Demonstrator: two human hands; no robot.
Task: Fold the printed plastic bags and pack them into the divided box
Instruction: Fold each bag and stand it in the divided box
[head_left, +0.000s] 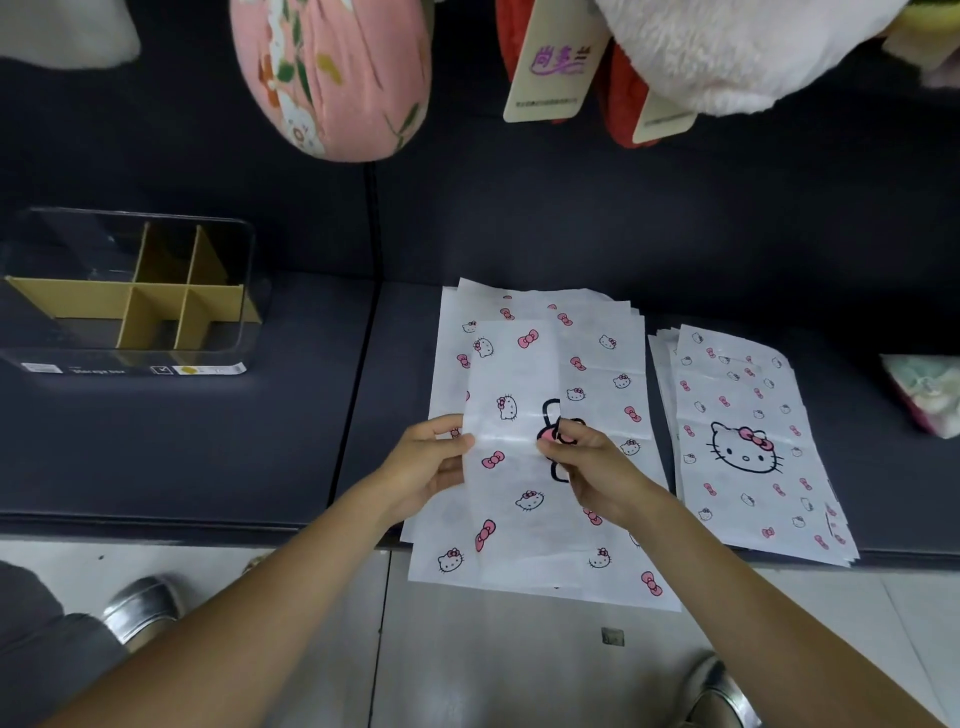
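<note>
A white plastic bag (511, 415) printed with cat faces and pink bows is folded lengthwise and lies on top of a stack of the same bags (608, 364) on the dark shelf. My left hand (431, 462) pinches the folded bag's left edge. My right hand (592, 462) pinches its right folded edge near the middle. A second stack of bags (748, 441) lies flat to the right, its top bag showing a large cat face. The divided box (130, 291), clear plastic with tan cardboard dividers, stands at the left with nothing visible in its compartments.
Plush items hang above: a pink one (332, 73), a white one (727, 47), and cardboard tags (556, 62). A pastel packet (930, 395) lies at the right edge. The shelf's front edge (208, 525) runs below the bags, which overhang it. Silver shoes (140, 608) stand on the floor.
</note>
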